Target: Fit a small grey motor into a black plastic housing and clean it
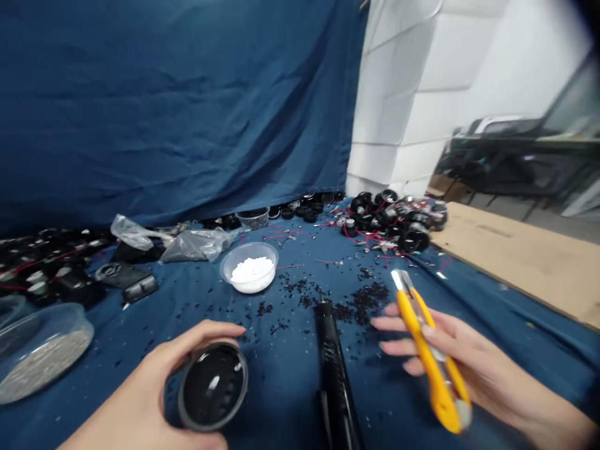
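Note:
My left hand (159,387) is wrapped round a round black plastic housing (213,386), its open hollow side turned toward me. In my right hand (462,350) are yellow-handled wire strippers (434,359), tilted with their flat metal jaws pointing up and away. Between the hands lies a black electric screwdriver (335,375), its bit pointing away from me; neither hand touches it. Many tiny black screws (360,303) are scattered on the blue cloth past the screwdriver's tip. Farther back stands a clear bowl (227,275) with small white pieces (253,270) in it.
At the back right is a heap of black round parts with red wires (394,219), beside a cardboard sheet (520,256). Clear plastic bags (197,244) and black parts (126,281) lie at the left. A clear tub of small grey pieces (47,362) stands nearer. A blue curtain (178,106) hangs behind.

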`<state>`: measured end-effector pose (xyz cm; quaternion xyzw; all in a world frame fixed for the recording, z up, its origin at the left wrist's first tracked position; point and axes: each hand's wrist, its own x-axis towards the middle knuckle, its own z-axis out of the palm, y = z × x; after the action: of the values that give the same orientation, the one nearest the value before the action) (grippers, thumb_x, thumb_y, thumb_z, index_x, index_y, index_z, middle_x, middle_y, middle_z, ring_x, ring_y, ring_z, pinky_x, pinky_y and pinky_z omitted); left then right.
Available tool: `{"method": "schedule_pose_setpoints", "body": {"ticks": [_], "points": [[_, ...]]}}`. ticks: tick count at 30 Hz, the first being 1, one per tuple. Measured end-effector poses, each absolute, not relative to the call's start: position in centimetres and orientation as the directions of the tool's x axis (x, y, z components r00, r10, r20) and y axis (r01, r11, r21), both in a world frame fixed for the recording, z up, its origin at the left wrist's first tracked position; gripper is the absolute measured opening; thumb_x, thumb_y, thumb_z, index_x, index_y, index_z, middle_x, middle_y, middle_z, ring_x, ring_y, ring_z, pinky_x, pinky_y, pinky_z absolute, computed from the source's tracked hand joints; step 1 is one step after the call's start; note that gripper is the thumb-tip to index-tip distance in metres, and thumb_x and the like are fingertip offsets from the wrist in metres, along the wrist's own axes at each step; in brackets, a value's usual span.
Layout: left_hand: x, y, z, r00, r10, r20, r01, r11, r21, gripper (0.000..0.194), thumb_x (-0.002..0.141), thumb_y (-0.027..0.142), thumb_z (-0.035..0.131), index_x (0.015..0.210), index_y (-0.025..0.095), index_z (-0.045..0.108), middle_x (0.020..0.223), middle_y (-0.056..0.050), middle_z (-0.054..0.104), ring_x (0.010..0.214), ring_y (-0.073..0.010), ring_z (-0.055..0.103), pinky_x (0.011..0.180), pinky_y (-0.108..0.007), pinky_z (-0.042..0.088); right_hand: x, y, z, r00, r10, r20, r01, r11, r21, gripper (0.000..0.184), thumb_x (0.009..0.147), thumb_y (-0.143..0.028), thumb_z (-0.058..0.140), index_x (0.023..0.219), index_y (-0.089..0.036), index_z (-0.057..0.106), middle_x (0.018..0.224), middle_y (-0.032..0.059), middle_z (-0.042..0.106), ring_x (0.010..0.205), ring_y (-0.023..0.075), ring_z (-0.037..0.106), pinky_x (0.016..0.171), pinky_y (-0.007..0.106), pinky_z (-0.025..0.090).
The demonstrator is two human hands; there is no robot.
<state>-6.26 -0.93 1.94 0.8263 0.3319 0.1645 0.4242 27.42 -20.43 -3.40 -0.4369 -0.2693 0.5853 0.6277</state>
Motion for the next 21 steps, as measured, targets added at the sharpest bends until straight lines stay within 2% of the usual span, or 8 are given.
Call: {"method": "schedule_pose_setpoints", "body": {"ticks": [3, 6, 8, 10, 11, 14, 16, 21], "points": [[-5.4, -1.1, 0.2, 0.639, 0.744, -0.195, 0.475, -0.183, 0.861, 0.07, 0.052, 0.043, 0.086, 0.116, 0.03, 0.06, 0.104, 0.001, 0.07, 0.098, -0.027, 0.063, 0.085, -0.028, 0.044, 29.2, -19.9, -3.5, 0.144, 0.952, -0.27, -0.451, -0.179, -0.874, 0.034, 0.082, -0.053, 0.071, 0.098, -0.023, 0.067, 0.087, 0.0076, 0.073, 0.067, 0.0195, 0.071, 0.052, 0.023, 0.056], [-4.7, -1.4, -0.9, 0.597, 0.771, -0.22, 0.443, -0.088, 0.892, 0.069, 0.056, 0.046, 0.085, 0.118, 0.029, 0.059, 0.109, -0.001, 0.068, 0.105, -0.0278, 0.06, 0.091, -0.031, 0.041, 30.2, -18.4, -3.6, 0.125, 0.939, -0.32, -0.435, -0.238, -0.868, 0.052, 0.072, -0.071, 0.069, 0.075, -0.02, 0.062, 0.048, 0.0013, 0.059, 0.033, 0.0089, 0.051, 0.037, 0.015, 0.038], [-4.4, -1.6, -1.1, 0.583, 0.782, -0.221, 0.439, -0.075, 0.895, 0.067, 0.059, 0.045, 0.084, 0.119, 0.028, 0.059, 0.111, -0.002, 0.067, 0.107, -0.028, 0.059, 0.092, -0.032, 0.04, 30.4, -17.3, -3.6, 0.057, 0.958, -0.283, -0.47, -0.224, -0.854, 0.062, 0.071, -0.08, 0.06, 0.065, -0.018, 0.057, 0.036, -0.0041, 0.043, 0.025, 0.002, 0.03, 0.033, 0.013, 0.023], [-4.3, -1.9, -0.8, 0.583, 0.785, -0.208, 0.448, -0.097, 0.889, 0.065, 0.062, 0.045, 0.083, 0.119, 0.027, 0.058, 0.112, -0.003, 0.066, 0.107, -0.0285, 0.058, 0.093, -0.033, 0.04, 30.6, -16.7, -3.6, 0.003, 0.97, -0.241, -0.525, -0.204, -0.826, 0.068, 0.072, -0.084, 0.051, 0.062, -0.018, 0.054, 0.036, -0.0079, 0.03, 0.027, 0.0001, 0.016, 0.033, 0.014, 0.015], [-4.4, -1.9, -0.5, 0.589, 0.784, -0.199, 0.453, -0.116, 0.884, 0.064, 0.063, 0.045, 0.082, 0.12, 0.026, 0.058, 0.112, -0.004, 0.066, 0.107, -0.0289, 0.058, 0.092, -0.033, 0.04, 30.6, -16.6, -3.5, -0.018, 0.972, -0.234, -0.534, -0.207, -0.819, 0.067, 0.075, -0.084, 0.049, 0.064, -0.018, 0.056, 0.038, -0.008, 0.029, 0.03, 0.0007, 0.014, 0.033, 0.014, 0.015], [-4.8, -2.0, 0.5, 0.61, 0.778, -0.151, 0.449, -0.182, 0.875, 0.064, 0.064, 0.044, 0.081, 0.121, 0.024, 0.057, 0.113, -0.006, 0.064, 0.108, -0.0296, 0.057, 0.093, -0.035, 0.039, 30.2, -17.0, -3.5, -0.05, 0.979, -0.199, -0.521, -0.195, -0.831, 0.048, 0.085, -0.067, 0.057, 0.086, -0.02, 0.064, 0.054, -0.0039, 0.043, 0.041, 0.0049, 0.032, 0.042, 0.016, 0.032], [-5.0, -2.0, 1.0, 0.618, 0.779, -0.108, 0.427, -0.217, 0.878, 0.063, 0.066, 0.045, 0.079, 0.121, 0.023, 0.058, 0.112, -0.006, 0.064, 0.107, -0.0292, 0.056, 0.093, -0.036, 0.04, 29.4, -17.6, -4.0, -0.067, 0.983, -0.174, -0.523, -0.183, -0.833, 0.037, 0.086, -0.056, 0.063, 0.101, -0.021, 0.064, 0.067, -0.0015, 0.049, 0.051, 0.007, 0.041, 0.05, 0.019, 0.039], [-4.7, -2.6, 1.4, 0.655, 0.755, -0.024, 0.328, -0.255, 0.909, 0.06, 0.066, 0.044, 0.079, 0.117, 0.019, 0.059, 0.103, -0.005, 0.064, 0.096, -0.0244, 0.058, 0.087, -0.034, 0.044, 25.9, -19.1, -6.1, 0.002, 0.98, -0.2, -0.455, -0.177, -0.873, 0.052, 0.086, -0.067, 0.056, 0.087, -0.015, 0.06, 0.057, -0.0062, 0.037, 0.042, 0.0018, 0.018, 0.04, 0.015, 0.02]]}}
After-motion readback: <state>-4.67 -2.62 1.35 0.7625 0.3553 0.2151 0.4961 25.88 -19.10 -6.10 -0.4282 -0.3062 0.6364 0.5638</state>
